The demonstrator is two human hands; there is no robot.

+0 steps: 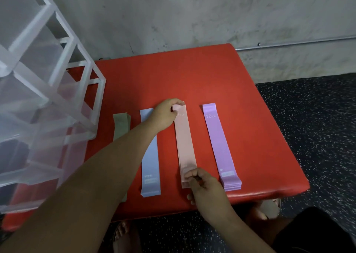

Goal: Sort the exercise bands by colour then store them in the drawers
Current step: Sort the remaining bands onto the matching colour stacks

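Four flat piles of exercise bands lie side by side on a red padded bench top [192, 75], each pile one colour, all running lengthways away from the person. Both hands are on the pink bands [185, 143], the pile second from the right. The left hand [165, 116] reaches across to the far end of this pile and pinches its top corner between thumb and fingertips. The right hand [204, 185] pinches the near end, fingers curled over the edge.

Just to the right of the right hand lies the purple bands [221, 145] pile, printed with a "10" at its far end, several layers showing at its near end. Beneath the left forearm lies the blue bands [151, 162] pile, close beside the pink one. Further left of that arm, partly hidden by it, lies the green bands [120, 123] pile.

Beyond the left arm, on the left end of the bench top, stands a clear plastic drawer unit [48, 98] with a white frame. A speckled dark floor [317, 118] lies to the right of the right hand.
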